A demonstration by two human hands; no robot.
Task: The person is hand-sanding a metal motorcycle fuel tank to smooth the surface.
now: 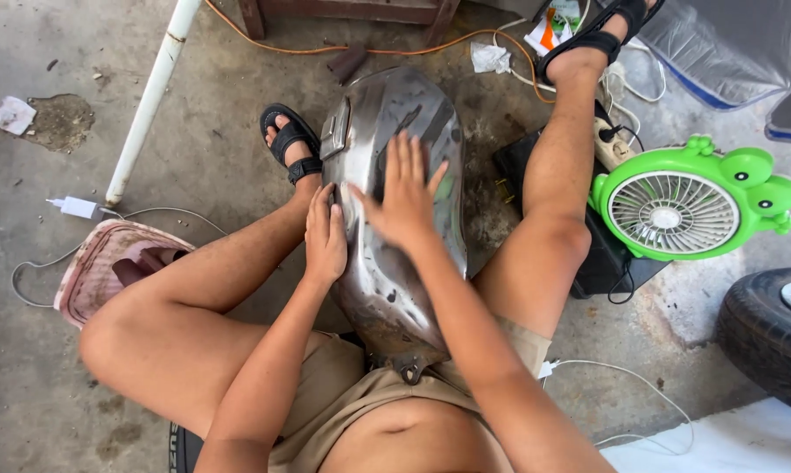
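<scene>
Hands on bare grey metal motorcycle fuel tank (395, 219), long axis running away between knees: right hand (404, 197) flat on top, left hand (324, 238) steadying near flank, neither grip clenched.

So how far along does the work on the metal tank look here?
Done: much of the bare metal tank looks stripped to grey steel. In hand: the right hand lies flat on top and the left hand braces its side. Left: rusty brown patches show near its lower end.

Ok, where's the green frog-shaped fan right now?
In the head view, the green fan stands on the floor at the person's right, just outside the right knee, beside the black tyre.
</scene>
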